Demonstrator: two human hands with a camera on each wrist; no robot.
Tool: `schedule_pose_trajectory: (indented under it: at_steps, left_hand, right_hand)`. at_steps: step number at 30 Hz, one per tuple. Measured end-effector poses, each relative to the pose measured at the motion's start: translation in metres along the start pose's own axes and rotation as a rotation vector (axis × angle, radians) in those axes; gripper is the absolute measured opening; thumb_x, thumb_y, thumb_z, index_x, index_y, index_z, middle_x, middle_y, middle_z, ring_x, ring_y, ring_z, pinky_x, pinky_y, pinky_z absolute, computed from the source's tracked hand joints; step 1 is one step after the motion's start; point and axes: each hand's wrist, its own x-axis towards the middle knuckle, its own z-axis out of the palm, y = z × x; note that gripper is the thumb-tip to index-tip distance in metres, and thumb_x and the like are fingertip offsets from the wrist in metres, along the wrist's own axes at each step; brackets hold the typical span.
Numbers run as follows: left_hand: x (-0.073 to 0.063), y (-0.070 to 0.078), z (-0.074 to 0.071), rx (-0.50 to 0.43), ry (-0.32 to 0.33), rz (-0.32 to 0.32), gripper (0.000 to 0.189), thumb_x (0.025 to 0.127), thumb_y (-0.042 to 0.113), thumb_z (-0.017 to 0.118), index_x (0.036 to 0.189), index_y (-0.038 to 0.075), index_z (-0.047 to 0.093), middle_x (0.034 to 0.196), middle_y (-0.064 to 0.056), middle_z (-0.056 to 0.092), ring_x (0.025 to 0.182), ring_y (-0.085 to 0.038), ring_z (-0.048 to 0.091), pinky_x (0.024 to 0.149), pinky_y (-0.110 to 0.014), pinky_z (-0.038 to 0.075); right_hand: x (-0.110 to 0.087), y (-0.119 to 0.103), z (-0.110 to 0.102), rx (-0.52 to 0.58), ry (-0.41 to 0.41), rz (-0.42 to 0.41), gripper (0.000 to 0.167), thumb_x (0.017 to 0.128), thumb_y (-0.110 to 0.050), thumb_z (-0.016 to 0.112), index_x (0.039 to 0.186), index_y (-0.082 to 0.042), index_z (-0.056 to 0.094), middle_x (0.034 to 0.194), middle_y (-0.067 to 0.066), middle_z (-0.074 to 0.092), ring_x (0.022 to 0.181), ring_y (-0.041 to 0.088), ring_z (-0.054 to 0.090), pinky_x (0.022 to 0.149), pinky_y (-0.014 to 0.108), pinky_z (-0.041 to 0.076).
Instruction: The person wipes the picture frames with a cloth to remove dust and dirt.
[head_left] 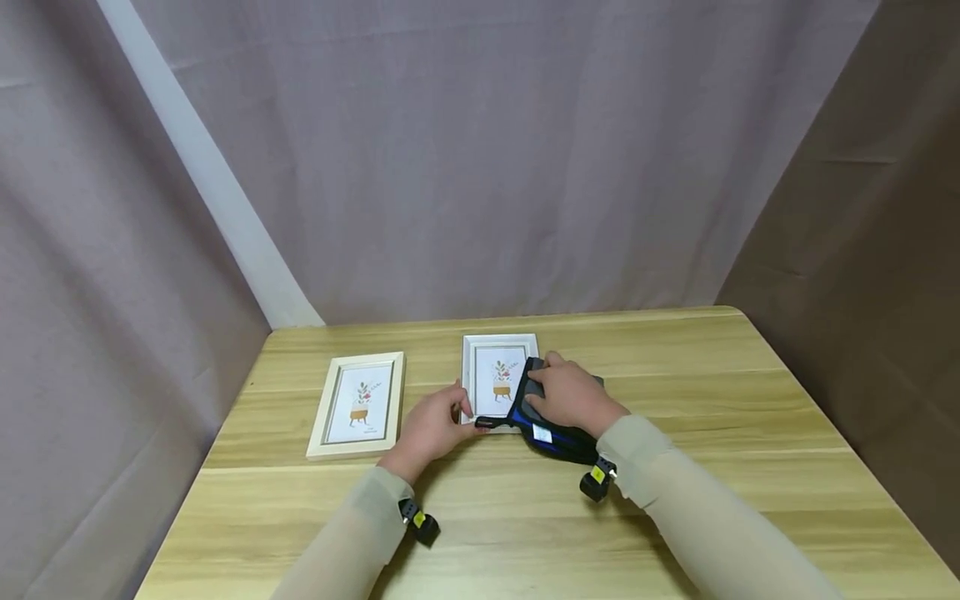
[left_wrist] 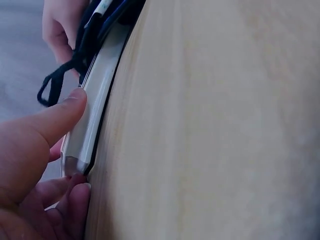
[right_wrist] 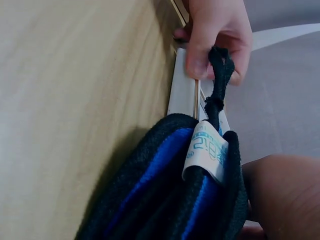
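A white picture frame [head_left: 468, 375] with a plant print lies face up at the table's far middle. My left hand [head_left: 435, 423] grips its near left corner, and in the left wrist view the thumb lies along its side with the other fingers bent about the corner. A black, blue and grey fabric pad [head_left: 558, 446] covers the frame's right part. My right hand [head_left: 573, 396] holds this pad from above, its fingers bent over the grey top. From the pad, a black cord loop [right_wrist: 220, 67] reaches toward the left thumb. A white printed tag [right_wrist: 205, 150] hangs on the pad's edge.
To the left, a cream picture frame [head_left: 352, 450] with a similar print lies on the wooden table [head_left: 480, 533]. Grey curtains [head_left: 487, 167] close off the back and left, and a brown curtain [head_left: 862, 275] stands at the right.
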Motion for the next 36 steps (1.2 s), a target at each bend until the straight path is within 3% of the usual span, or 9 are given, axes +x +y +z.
schedule_pose_trajectory:
  at_steps: [7,8,15,17,22,28,35,36]
  left_hand:
    - [0.0,0.0,0.002,0.016,0.0,0.005,0.041,0.089,0.054,0.091,0.085,0.026,0.061,0.15,-0.012,0.067,0.064,-0.012,0.051,0.059,-0.031,0.043]
    - [0.0,0.0,0.003,0.02,-0.001,0.005,0.042,0.089,0.055,0.091,0.085,0.026,0.061,0.144,-0.011,0.072,0.065,-0.011,0.051,0.059,-0.031,0.043]
    - [0.002,0.0,0.005,0.04,0.018,0.0,0.043,0.089,0.056,0.09,0.084,0.026,0.06,0.146,-0.009,0.07,0.064,-0.011,0.05,0.057,-0.03,0.041]
    - [0.001,0.0,0.005,0.037,0.02,-0.004,0.043,0.089,0.055,0.091,0.084,0.025,0.061,0.131,-0.006,0.078,0.064,-0.011,0.05,0.058,-0.03,0.041]
    - [-0.002,0.001,0.003,0.022,0.023,-0.01,0.042,0.089,0.055,0.091,0.084,0.026,0.061,0.107,-0.001,0.079,0.064,-0.01,0.051,0.057,-0.031,0.042]
    - [-0.003,0.002,0.003,0.003,0.019,-0.008,0.041,0.091,0.054,0.089,0.082,0.028,0.059,0.145,-0.013,0.071,0.063,-0.011,0.051,0.058,-0.032,0.044]
    - [-0.002,0.001,0.004,-0.013,0.005,-0.009,0.041,0.091,0.052,0.089,0.081,0.027,0.058,0.138,-0.012,0.075,0.066,-0.012,0.053,0.061,-0.033,0.046]
    - [-0.002,0.001,0.004,-0.018,0.002,-0.007,0.041,0.091,0.051,0.09,0.081,0.027,0.058,0.147,-0.015,0.069,0.067,-0.012,0.053,0.062,-0.032,0.046]
  right_hand:
    - [-0.013,-0.003,0.002,-0.013,0.013,-0.011,0.052,0.108,-0.035,0.072,0.147,0.0,0.069,0.126,0.018,0.06,0.084,0.025,0.059,0.085,0.046,0.058]
    - [-0.014,-0.003,0.002,-0.015,0.014,-0.011,0.051,0.108,-0.035,0.072,0.146,-0.001,0.069,0.126,0.018,0.06,0.087,0.026,0.06,0.085,0.047,0.058]
    - [-0.022,-0.006,0.003,-0.02,0.027,-0.006,0.048,0.108,-0.034,0.072,0.144,-0.001,0.072,0.124,0.016,0.062,0.092,0.029,0.062,0.083,0.048,0.058]
    - [-0.024,-0.008,0.003,-0.019,0.027,-0.005,0.048,0.108,-0.033,0.072,0.143,-0.002,0.072,0.123,0.016,0.062,0.093,0.028,0.062,0.083,0.048,0.058]
    - [-0.032,-0.012,0.002,-0.013,0.028,-0.025,0.047,0.108,-0.033,0.073,0.143,-0.001,0.072,0.122,0.015,0.062,0.092,0.026,0.062,0.084,0.046,0.057]
    - [-0.041,-0.013,0.004,-0.014,0.038,-0.054,0.046,0.108,-0.031,0.072,0.144,-0.001,0.072,0.121,0.015,0.062,0.094,0.027,0.062,0.083,0.044,0.056]
    - [-0.047,-0.016,0.006,-0.052,0.084,-0.07,0.039,0.11,-0.02,0.067,0.143,0.002,0.071,0.122,0.02,0.062,0.101,0.032,0.066,0.084,0.045,0.057]
    - [-0.047,-0.017,0.006,-0.061,0.086,-0.067,0.039,0.11,-0.02,0.067,0.143,0.001,0.071,0.123,0.021,0.062,0.102,0.033,0.066,0.084,0.046,0.058]
